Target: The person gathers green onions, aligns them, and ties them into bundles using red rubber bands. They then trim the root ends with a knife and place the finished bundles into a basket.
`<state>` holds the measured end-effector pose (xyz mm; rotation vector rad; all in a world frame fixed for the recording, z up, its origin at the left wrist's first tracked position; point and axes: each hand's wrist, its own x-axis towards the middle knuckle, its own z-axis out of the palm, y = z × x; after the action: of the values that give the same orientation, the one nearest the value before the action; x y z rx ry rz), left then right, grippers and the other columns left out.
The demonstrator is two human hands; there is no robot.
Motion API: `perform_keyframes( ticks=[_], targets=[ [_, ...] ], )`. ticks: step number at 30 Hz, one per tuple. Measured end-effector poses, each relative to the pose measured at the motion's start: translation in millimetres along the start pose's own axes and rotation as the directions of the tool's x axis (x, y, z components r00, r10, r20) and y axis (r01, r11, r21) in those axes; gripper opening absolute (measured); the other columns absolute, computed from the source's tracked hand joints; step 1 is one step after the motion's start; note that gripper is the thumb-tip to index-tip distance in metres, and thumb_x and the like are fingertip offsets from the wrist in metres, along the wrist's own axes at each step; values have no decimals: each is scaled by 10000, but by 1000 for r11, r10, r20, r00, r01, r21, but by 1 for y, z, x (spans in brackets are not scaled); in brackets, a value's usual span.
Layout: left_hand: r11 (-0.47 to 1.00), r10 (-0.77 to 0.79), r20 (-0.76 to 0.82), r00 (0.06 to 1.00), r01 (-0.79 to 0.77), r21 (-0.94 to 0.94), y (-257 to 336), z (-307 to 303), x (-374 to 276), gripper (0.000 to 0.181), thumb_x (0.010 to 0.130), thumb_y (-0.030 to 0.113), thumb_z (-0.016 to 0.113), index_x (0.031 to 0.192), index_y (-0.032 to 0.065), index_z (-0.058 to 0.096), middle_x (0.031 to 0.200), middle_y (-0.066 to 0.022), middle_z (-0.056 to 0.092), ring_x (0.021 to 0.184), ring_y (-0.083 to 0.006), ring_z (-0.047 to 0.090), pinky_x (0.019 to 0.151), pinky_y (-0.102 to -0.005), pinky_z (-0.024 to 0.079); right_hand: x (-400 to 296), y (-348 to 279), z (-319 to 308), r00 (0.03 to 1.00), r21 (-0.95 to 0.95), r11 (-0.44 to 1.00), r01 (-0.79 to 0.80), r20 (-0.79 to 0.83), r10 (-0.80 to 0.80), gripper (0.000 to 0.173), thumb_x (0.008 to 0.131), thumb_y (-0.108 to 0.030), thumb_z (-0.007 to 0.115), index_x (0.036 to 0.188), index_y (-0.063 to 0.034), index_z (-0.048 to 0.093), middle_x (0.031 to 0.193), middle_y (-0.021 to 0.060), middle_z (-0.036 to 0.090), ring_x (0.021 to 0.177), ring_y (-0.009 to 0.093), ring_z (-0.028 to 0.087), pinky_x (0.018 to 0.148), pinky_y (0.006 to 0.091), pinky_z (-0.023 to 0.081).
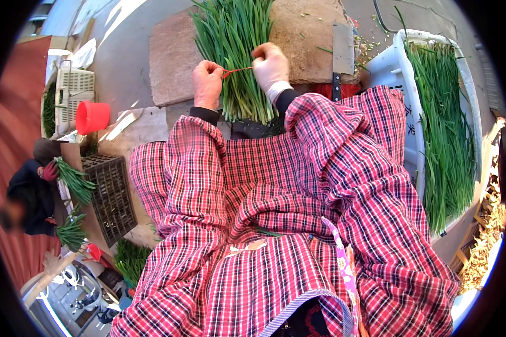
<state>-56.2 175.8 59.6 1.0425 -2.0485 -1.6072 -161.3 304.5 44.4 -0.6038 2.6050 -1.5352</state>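
Observation:
A thick bunch of green garlic chives [236,38] lies across a wooden board [173,67], its pale cut ends towards me. Over the bunch runs a thin red tie [238,70]. My left hand [207,84] pinches the tie's left end between thumb and fingers, at the bunch's left side. My right hand [271,66], which looks to wear a thin pale glove, holds the other end near the bunch's right edge; its fingertips are slightly blurred. A cleaver [343,50] with a black riveted handle rests at the board's right edge, blade away from me.
At the right stands a white plastic crate [398,54] full of long green chives [442,126]. To the left are a red bucket [92,118], a pale basket [76,88] and a dark slatted crate [109,193]. Another person [31,193] handles green bunches at the far left.

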Motion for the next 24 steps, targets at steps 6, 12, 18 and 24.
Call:
perform_keyframes(
  ticks=[6,12,18,24],
  targets=[
    [956,-83,112,990,111,-270,14,17,-4,42,891,23,540,850,14,542,792,-60,603,679,-137,607,610,-262,527,56,118,-16,713,7,713,-701,15,701,271,804,-314,656,1005,-152,737,1033,135,697,986,273,658,887,358,496],
    [948,-140,84,987,158,-276,15,5,-14,40,910,20,508,876,2,520,844,-94,607,748,-182,652,676,-312,585,37,45,-13,807,114,799,-590,99,582,243,776,-296,748,919,-99,751,967,71,715,841,193,674,805,329,523],
    [930,-141,91,986,164,-329,15,5,-12,39,910,7,497,875,3,511,861,-96,599,743,-188,651,656,-313,589,40,35,-12,547,612,221,-760,417,726,100,924,-146,576,997,-83,550,742,41,606,533,108,502,414,280,379],
    [955,-107,86,990,127,-269,15,5,-7,45,897,8,510,853,14,511,803,-83,600,677,-165,621,607,-297,557,40,25,-14,772,567,536,-625,350,530,85,932,-123,570,983,-56,581,752,27,636,541,93,511,449,243,385]
  ],
)
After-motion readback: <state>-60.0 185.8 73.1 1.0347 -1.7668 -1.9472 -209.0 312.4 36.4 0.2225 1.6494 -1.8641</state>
